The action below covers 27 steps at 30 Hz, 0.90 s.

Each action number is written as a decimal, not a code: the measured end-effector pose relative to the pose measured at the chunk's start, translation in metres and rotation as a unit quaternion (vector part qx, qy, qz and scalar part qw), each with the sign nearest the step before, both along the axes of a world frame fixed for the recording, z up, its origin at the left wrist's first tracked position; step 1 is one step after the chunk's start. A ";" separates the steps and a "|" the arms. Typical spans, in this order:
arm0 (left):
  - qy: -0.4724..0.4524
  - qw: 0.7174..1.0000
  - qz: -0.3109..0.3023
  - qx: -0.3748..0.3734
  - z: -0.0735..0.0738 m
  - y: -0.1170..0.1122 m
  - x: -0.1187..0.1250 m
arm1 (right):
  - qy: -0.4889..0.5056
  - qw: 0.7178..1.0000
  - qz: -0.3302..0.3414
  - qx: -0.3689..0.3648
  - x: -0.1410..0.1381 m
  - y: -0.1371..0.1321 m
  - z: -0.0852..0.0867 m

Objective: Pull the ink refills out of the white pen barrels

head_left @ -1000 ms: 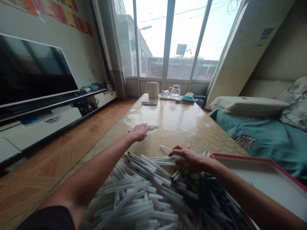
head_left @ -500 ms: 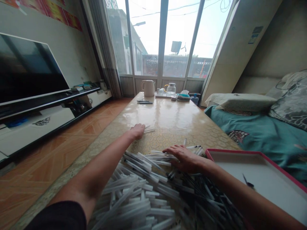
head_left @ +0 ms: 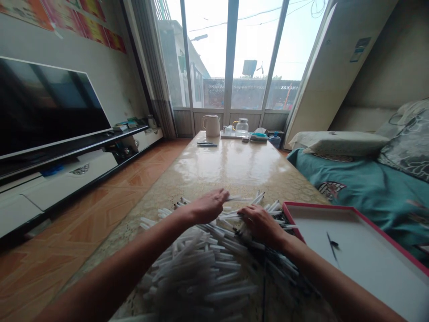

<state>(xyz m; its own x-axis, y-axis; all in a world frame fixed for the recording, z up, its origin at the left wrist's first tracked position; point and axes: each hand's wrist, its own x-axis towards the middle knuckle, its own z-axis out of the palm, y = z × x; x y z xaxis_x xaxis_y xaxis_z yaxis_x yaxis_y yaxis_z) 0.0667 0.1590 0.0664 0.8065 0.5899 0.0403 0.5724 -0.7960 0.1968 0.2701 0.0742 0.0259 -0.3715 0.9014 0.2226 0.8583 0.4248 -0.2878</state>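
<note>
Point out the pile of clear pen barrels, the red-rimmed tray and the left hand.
Pile of clear pen barrels [head_left: 201,268], head view, pile's middle.
Red-rimmed tray [head_left: 321,206], head view, far red rim.
Left hand [head_left: 209,205], head view, back of the hand.

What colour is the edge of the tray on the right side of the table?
The tray's edge is red, and the head view shows it best.

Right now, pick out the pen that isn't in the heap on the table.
It's the lone dark-tipped pen, slightly blurred, lying on the white floor of the red-rimmed tray. Every other pen is in the heap of pens on the table.
</note>
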 end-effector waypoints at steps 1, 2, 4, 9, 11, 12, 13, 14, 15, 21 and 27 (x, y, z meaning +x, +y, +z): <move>-0.001 1.000 -0.015 -0.003 0.001 -0.013 0.001 | 0.000 1.000 -0.006 0.005 0.001 -0.007 0.001; 0.000 1.000 -0.023 -0.004 0.000 -0.023 0.002 | -0.001 1.000 -0.012 0.008 0.002 -0.013 0.002; 0.002 0.999 -0.036 -0.006 -0.002 -0.039 0.000 | -0.002 1.000 -0.023 0.014 0.004 -0.025 0.004; -0.055 0.998 -0.013 0.013 -0.005 -0.057 -0.026 | 0.007 0.999 -0.024 0.033 0.011 -0.043 0.007; -0.091 0.994 0.042 0.033 -0.005 -0.063 -0.041 | 0.006 0.999 -0.024 0.035 0.014 -0.047 0.010; -0.095 0.993 0.055 0.035 -0.005 -0.067 -0.047 | 0.005 0.999 -0.029 0.040 0.014 -0.049 0.012; -0.094 0.993 0.061 0.036 -0.006 -0.071 -0.053 | 0.003 0.998 -0.036 0.051 0.013 -0.051 0.015; -0.092 0.993 0.063 0.037 -0.008 -0.076 -0.058 | 0.003 0.997 -0.043 0.066 0.010 -0.054 0.017; -0.091 0.993 0.064 0.040 -0.010 -0.080 -0.061 | 0.007 0.996 -0.048 0.081 0.004 -0.057 0.020; -0.089 0.991 0.066 0.081 -0.023 -0.096 -0.063 | 0.127 0.989 0.003 0.071 -0.055 -0.086 0.020; -0.066 0.993 0.052 0.086 -0.029 -0.099 -0.070 | 0.098 0.995 -0.012 0.029 -0.089 -0.096 -0.008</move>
